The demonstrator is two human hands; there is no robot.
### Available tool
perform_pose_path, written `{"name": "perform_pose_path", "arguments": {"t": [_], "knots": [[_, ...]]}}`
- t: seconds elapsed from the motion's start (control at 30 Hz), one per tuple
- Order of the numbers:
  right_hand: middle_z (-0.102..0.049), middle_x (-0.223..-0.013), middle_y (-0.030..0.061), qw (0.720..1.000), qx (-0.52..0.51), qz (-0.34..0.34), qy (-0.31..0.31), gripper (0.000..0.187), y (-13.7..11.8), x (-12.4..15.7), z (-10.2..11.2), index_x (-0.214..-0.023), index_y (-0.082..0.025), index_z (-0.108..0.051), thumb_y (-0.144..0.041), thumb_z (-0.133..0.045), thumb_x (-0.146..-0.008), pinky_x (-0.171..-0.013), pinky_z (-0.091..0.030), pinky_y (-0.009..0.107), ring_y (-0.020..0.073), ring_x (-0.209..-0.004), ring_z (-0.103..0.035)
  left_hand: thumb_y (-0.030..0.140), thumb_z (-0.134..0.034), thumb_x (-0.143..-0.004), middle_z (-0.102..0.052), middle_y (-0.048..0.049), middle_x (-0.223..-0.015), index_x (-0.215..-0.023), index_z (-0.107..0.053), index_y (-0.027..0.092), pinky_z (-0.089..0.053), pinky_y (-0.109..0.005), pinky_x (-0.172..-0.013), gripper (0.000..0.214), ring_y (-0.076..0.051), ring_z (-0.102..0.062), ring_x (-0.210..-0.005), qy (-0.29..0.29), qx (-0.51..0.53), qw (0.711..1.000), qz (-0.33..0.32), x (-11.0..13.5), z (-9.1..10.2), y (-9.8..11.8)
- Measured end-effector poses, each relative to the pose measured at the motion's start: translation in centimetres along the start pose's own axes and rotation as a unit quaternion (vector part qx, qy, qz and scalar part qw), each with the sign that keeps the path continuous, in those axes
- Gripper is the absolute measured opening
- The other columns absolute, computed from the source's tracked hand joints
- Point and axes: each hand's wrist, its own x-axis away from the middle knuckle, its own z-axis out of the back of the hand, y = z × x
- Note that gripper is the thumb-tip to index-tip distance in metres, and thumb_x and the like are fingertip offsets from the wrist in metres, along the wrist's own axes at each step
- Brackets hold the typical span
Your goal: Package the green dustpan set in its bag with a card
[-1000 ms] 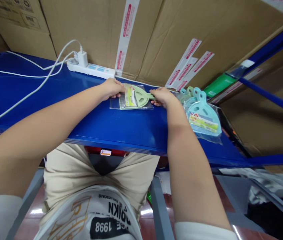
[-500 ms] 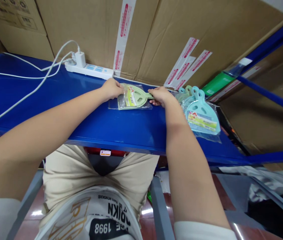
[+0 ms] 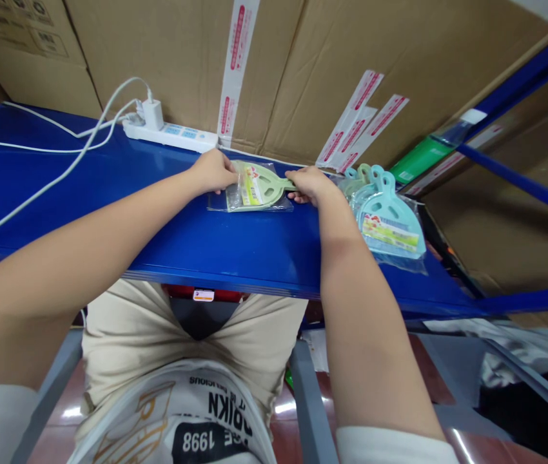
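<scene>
A small green dustpan in a clear plastic bag lies flat on the blue shelf. My left hand is closed on the bag's left end. My right hand pinches the dustpan's handle at the bag's right end. Just right of my right hand lies a pile of bagged dustpans, light blue on top and green beneath.
A white power strip with a charger and white cables sits at the back left of the shelf. Taped cardboard boxes stand behind. A green box leans at the right under a blue rail. My legs are below the shelf edge.
Both hands stay on the bagged green dustpan. The view has shifted slightly; the hands and bag sit a little further left and up.
</scene>
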Motion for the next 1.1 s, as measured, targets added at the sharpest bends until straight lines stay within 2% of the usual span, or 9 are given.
{"name": "perform_pose_path", "arguments": {"t": [0.1,0.17,0.23,0.37,0.47,0.7,0.93,1.1], "knots": [[-0.053,-0.057,-0.007,1.0,-0.022,-0.004,-0.011,0.03,0.2,-0.1,0.3,-0.086,-0.022,-0.052,-0.022,-0.056,-0.116,-0.038,-0.039,0.015,0.0073,-0.042,-0.052,0.012,-0.077,-0.095,-0.058,0.0022,-0.059,-0.089,-0.079,0.012,-0.047,-0.02,-0.066,0.006,-0.011,-0.06,-0.058,0.0,-0.001,1.0,-0.006,0.0,1.0,-0.2],[-0.055,-0.058,-0.0066,0.999,-0.037,-0.006,-0.019,0.031,0.4,-0.3,0.6,-0.085,-0.021,-0.052,-0.02,-0.057,-0.115,-0.04,-0.042,0.013,0.0065,-0.043,-0.054,0.015,-0.079,-0.095,-0.057,0.0022,-0.058,-0.084,-0.076,0.014,-0.046,-0.021,-0.064,0.012,-0.01,-0.057,-0.055,0.022,-0.015,1.0,-0.015,0.0,1.9,-0.5],[-0.057,-0.059,-0.0058,0.997,-0.072,-0.011,-0.031,0.029,0.7,-0.4,1.0,-0.084,-0.02,-0.054,-0.015,-0.06,-0.113,-0.043,-0.044,0.011,0.0059,-0.046,-0.056,0.016,-0.079,-0.094,-0.057,0.0021,-0.056,-0.078,-0.073,0.016,-0.046,-0.021,-0.061,0.018,-0.011,-0.057,-0.053,0.02,-0.028,0.999,-0.001,0.0,2.7,-0.9],[-0.057,-0.059,-0.0049,0.99,-0.133,-0.028,-0.03,0.031,1.2,-0.7,1.6,-0.082,-0.017,-0.056,-0.004,-0.059,-0.109,-0.047,-0.046,0.008,0.004,-0.048,-0.054,0.012,-0.086,-0.079,-0.061,0.0025,-0.056,-0.071,-0.074,0.02,-0.046,-0.019,-0.055,0.017,-0.012,-0.059,-0.052,-0.025,-0.05,0.998,0.035,0.1,3.4,-1.4],[-0.054,-0.056,-0.0058,0.987,-0.157,-0.04,-0.011,0.034,1.3,-0.8,1.8,-0.079,-0.017,-0.055,-0.002,-0.059,-0.108,-0.048,-0.047,0.007,0.0036,-0.048,-0.052,0.014,-0.091,-0.071,-0.06,0.0032,-0.054,-0.067,-0.074,0.021,-0.045,-0.018,-0.054,0.018,-0.013,-0.06,-0.053,-0.021,-0.059,0.998,0.032,0.1,3.5,-1.5],[-0.055,-0.061,-0.0056,0.977,-0.208,-0.051,0.013,0.034,1.2,-1.1,1.4,-0.081,-0.018,-0.054,0.001,-0.054,-0.108,-0.053,-0.052,0.008,0.0037,-0.052,-0.055,0.014,-0.087,-0.073,-0.056,0.0019,-0.052,-0.055,-0.065,0.022,-0.04,-0.021,-0.054,0.03,-0.013,-0.053,-0.051,-0.053,-0.072,0.996,0.017,0.0,3.9,-1.7],[-0.055,-0.061,-0.0064,0.976,-0.199,-0.038,0.074,0.029,1.2,-1.7,0.6,-0.082,-0.018,-0.054,0.003,-0.058,-0.101,-0.053,-0.054,0.008,0.0042,-0.051,-0.057,0.016,-0.091,-0.064,-0.055,0.0017,-0.061,-0.063,-0.07,0.021,-0.038,-0.024,-0.062,0.021,-0.017,-0.059,-0.063,-0.081,-0.071,0.994,-0.004,-0.9,4.5,-2.8],[-0.052,-0.057,-0.0077,0.983,-0.142,-0.022,0.111,0.036,0.6,-2.1,0.4,-0.078,-0.02,-0.051,0.008,-0.057,-0.099,-0.051,-0.052,0.008,0.0039,-0.047,-0.055,0.016,-0.09,-0.07,-0.051,0.0029,-0.06,-0.064,-0.067,0.023,-0.036,-0.025,-0.065,0.024,-0.018,-0.059,-0.069,-0.049,-0.07,0.996,-0.029,-1.2,4.7,-2.9]]}}
